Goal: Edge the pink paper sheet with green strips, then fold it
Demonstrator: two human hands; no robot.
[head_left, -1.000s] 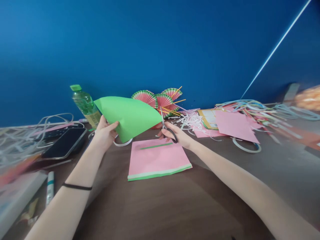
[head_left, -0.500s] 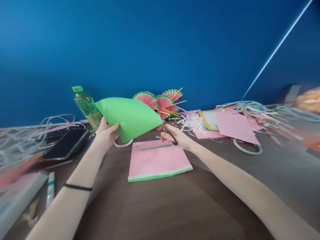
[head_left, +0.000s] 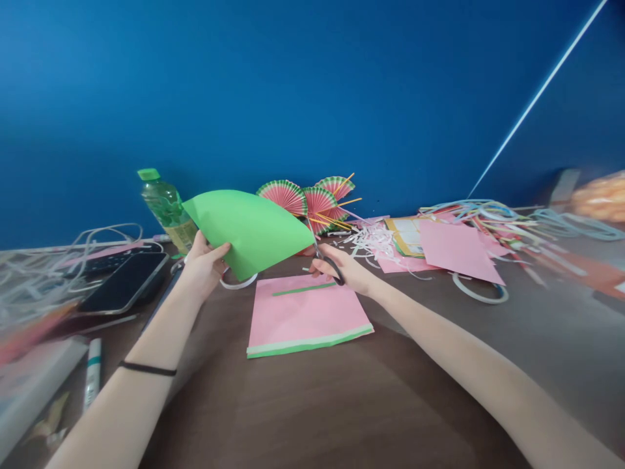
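My left hand (head_left: 204, 263) pinches the lower left edge of a curved green paper sheet (head_left: 249, 228) and holds it up above the table. My right hand (head_left: 342, 268) is closed round black-handled scissors (head_left: 326, 256), whose blades meet the sheet's right edge. Below both hands a stack of pink paper (head_left: 305, 316) with a green sheet under it lies flat on the brown table (head_left: 342, 404). A thin green strip (head_left: 303, 288) rests on the pink stack.
A green-capped bottle (head_left: 166, 208) stands at the back left by a dark phone (head_left: 124, 281) and tangled white strips. Paper fans (head_left: 312, 195) lean on the blue wall. Pink sheets (head_left: 454, 247), shreds and tape rings litter the right. A marker (head_left: 92, 371) lies front left.
The scissors have worked slightly along the green sheet's edge. Both hands stay nearly in place; the view has shifted a little.
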